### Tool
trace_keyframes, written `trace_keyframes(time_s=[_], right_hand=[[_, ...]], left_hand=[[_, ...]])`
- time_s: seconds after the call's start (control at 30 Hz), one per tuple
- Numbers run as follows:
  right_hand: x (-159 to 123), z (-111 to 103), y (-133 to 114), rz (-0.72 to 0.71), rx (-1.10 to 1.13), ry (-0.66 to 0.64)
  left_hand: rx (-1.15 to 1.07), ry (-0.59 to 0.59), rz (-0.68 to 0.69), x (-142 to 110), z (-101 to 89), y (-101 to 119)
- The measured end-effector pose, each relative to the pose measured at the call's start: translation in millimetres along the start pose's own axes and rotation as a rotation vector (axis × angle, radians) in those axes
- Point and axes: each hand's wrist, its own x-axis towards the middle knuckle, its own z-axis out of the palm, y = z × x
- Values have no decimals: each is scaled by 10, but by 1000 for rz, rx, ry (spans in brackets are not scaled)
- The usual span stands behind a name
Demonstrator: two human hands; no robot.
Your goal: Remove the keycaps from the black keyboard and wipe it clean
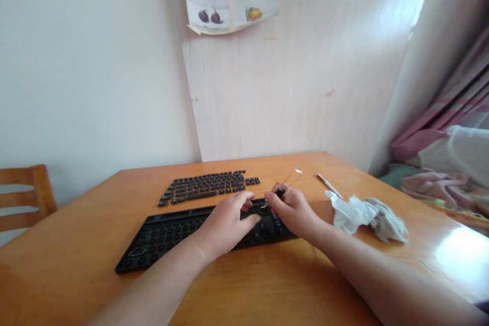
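Observation:
A black keyboard (153,237) lies across the table in front of me, the keycaps gone from most of its left and middle part. My right hand (292,209) is closed round the black handle of a wire keycap puller (293,178). One pair of its thin wires points up and away, and its lower end is close over the keyboard's right part. My left hand (229,221) rests over the middle of the keyboard, thumb and fingers apart, with nothing seen in it. Behind the keyboard, loose black keycaps (202,187) are laid out in rows.
To the right are a white pen (329,186), a crumpled white tissue (351,214) and a greyish crumpled cloth (387,221). The wooden table (244,295) meets the wall at the back. A wooden chair (26,196) stands at the left; bedding (439,188) lies at the right.

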Motion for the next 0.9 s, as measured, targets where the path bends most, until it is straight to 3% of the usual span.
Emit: trace_keyframes(time_s=[0.33, 0.67, 0.9], right_hand=[[29, -4, 33, -63, 42, 35], [48, 4, 143, -90, 28, 28], [41, -2, 124, -45, 31, 20]], left_hand=[[-65, -55, 69, 293, 247, 11], [72, -8, 123, 300, 230, 5], [-61, -55, 116, 275, 249, -26]])
